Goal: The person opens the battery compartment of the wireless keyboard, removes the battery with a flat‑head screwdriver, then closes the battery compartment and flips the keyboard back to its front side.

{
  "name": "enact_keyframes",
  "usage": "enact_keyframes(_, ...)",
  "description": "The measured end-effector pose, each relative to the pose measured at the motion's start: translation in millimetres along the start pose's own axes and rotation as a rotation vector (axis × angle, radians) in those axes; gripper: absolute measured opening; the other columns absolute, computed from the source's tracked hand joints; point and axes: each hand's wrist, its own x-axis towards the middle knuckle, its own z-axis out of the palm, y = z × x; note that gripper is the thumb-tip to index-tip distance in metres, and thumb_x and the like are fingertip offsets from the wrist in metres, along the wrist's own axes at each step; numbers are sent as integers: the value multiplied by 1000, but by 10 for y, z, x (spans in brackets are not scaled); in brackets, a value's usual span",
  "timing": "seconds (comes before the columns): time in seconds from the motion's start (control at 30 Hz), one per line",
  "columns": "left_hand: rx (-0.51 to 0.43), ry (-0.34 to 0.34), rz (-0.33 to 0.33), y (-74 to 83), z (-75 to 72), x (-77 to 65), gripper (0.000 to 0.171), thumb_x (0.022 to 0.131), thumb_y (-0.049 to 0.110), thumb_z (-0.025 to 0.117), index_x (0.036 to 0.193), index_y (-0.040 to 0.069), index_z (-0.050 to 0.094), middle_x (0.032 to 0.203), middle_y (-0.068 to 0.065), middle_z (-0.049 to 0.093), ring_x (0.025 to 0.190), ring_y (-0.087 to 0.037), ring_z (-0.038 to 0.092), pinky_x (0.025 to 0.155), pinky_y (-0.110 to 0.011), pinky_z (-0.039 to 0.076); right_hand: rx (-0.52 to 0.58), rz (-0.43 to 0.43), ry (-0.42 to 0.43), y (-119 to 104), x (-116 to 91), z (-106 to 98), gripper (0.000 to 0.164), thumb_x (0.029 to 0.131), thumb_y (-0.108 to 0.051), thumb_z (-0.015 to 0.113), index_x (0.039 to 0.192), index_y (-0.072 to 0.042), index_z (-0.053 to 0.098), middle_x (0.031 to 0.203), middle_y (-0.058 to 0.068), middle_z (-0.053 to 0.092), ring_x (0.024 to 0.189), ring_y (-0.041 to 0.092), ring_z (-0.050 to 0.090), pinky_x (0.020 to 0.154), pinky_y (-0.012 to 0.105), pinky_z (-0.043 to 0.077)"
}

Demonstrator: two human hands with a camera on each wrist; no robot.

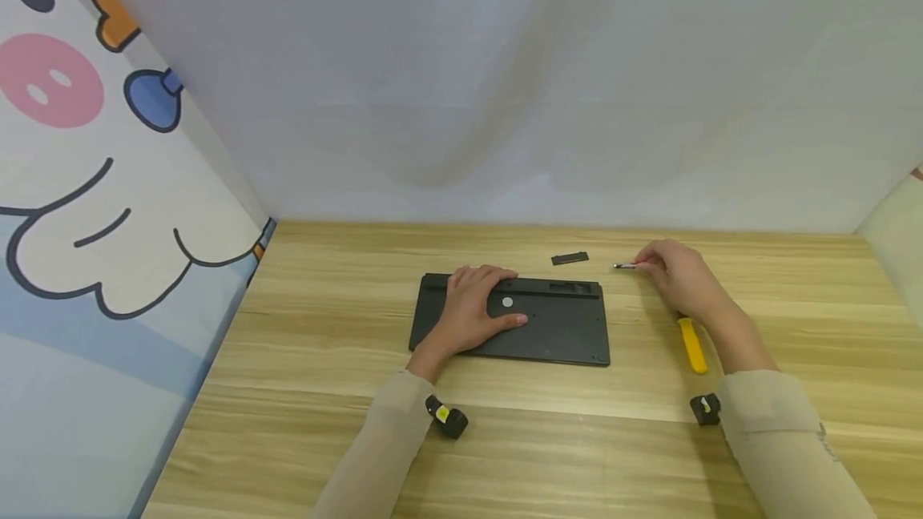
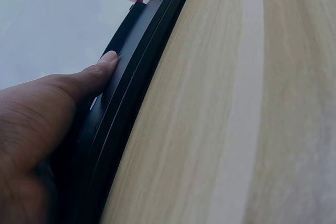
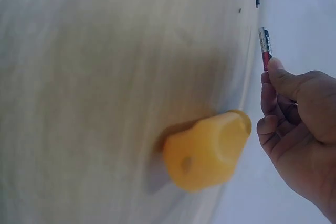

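Observation:
A dark keyboard [image 1: 562,327] lies upside down on the wooden table, its small battery compartment [image 1: 571,288] uncovered near the far right corner. My left hand [image 1: 472,311] grips it left of centre, fingers bent over the far edge. Its thumb [image 2: 100,74] lies on the back of the keyboard. Right of the keyboard, my right hand [image 1: 678,275] pinches a slim battery [image 3: 265,48] with red, black and silver parts between thumb and fingertips. The battery is held apart from the keyboard, one end pointing left. The left fingertips are hidden in the left wrist view.
The thin dark battery cover [image 1: 570,259] lies behind the keyboard. A tool with a yellow handle [image 1: 693,347] lies beside my right forearm, its far end hidden by the hand. Behind the table hangs a pale cloth [image 1: 548,102]; a cartoon-printed sheet [image 1: 108,263] stands left.

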Motion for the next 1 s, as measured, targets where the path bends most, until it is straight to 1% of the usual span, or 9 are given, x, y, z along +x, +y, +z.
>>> enact_keyframes(0.13,13,1,0,-7,14,6,70,87,49,79,146,24,53,147,-2,57,142,-25,49,131,-55,13,-2,12,-17,32,7,7,20,105,-13,56,111,2,68,112,25,67,96,34,60,85,49,50)
enact_keyframes(0.33,3,-3,-8,6,13,3,70,87,48,80,146,24,53,147,-3,57,143,-26,48,131,-55,13,-13,27,-39,59,11,-8,19,106,-13,56,111,1,67,111,24,66,94,32,59,82,46,48)
enact_keyframes(0.57,-13,-3,0,24,12,-7,69,87,47,80,145,23,54,147,-3,57,143,-27,48,131,-56,13,-21,39,-78,103,18,11,18,105,-12,57,111,2,67,109,24,66,98,35,63,86,53,52)
enact_keyframes(1.0,-11,-10,-3,26,15,8,69,87,48,80,146,24,53,147,-2,56,143,-26,48,131,-55,12,-22,1,-40,136,-11,20,16,104,-9,58,109,3,68,105,23,68,95,34,64,87,53,53)
